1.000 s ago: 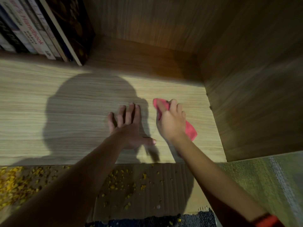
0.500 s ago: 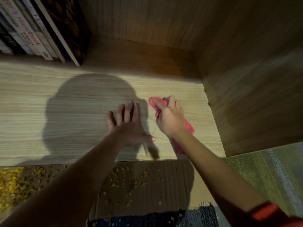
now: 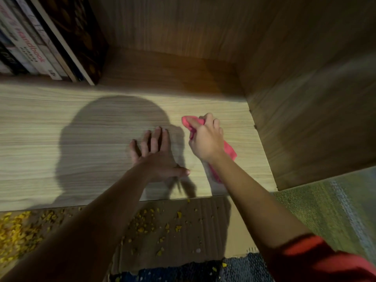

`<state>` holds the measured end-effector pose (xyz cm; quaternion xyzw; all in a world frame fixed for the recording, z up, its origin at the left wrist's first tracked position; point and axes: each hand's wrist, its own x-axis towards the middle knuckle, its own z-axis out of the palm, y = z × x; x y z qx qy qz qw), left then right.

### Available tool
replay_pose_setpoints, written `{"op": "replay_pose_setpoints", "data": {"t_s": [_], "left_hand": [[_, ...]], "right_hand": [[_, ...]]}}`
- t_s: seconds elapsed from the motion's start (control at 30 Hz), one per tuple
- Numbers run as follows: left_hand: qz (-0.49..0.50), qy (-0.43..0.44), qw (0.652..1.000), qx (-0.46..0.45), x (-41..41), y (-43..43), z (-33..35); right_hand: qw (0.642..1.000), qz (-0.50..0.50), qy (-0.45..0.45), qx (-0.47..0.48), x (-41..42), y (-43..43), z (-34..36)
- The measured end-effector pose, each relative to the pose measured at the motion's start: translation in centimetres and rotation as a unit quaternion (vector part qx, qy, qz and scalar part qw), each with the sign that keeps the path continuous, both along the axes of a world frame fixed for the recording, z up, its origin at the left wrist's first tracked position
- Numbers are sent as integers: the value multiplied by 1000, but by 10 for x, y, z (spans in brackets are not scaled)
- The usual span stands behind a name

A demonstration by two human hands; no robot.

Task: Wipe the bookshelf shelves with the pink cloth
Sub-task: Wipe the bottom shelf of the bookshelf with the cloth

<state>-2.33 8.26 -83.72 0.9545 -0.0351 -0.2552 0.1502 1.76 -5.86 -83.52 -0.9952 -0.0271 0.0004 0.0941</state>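
Toward 3 o'clock on pale wood-grain shelf board point(image 3: 61, 149), your right hand point(image 3: 206, 139) grips crumpled pink cloth point(image 3: 230, 151); left hand point(image 3: 156, 157) flat, fingers straight. Wiping seems underway; 9 o'clock stretch probably left.

Your right hand point(image 3: 206, 139) grips the pink cloth point(image 3: 230, 150) on the shelf point(image 3: 61, 143) at frame centre-right; your left hand point(image 3: 156, 157) lies flat just beside it, fingers spread. Books point(image 3: 40, 41) stand upper left.
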Motion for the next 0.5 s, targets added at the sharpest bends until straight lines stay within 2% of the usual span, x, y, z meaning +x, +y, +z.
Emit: {"op": "replay_pose_setpoints", "data": {"t_s": [0.07, 0.13, 0.2, 0.27, 0.4, 0.5], "left_hand": [[-1, 9, 1000, -9, -1, 2, 1], [2, 17, 999, -34, -1, 4, 1], [7, 3, 997, -76, 1, 8, 3], [21, -15, 993, -119, 3, 14, 2], [51, -24, 985, -164, 2, 13, -2], [120, -51, 964, -233, 6, -9, 3]], "right_hand": [[998, -65, 5, 3, -2, 13, 1], [999, -51, -4, 6, -14, 28, -4], [998, -6, -9, 65, -26, 20, -1], [994, -20, 0, 106, -29, -8, 5], [989, -131, -43, 53, -50, -71, 1], [982, -166, -57, 64, -51, -80, -4]]}}
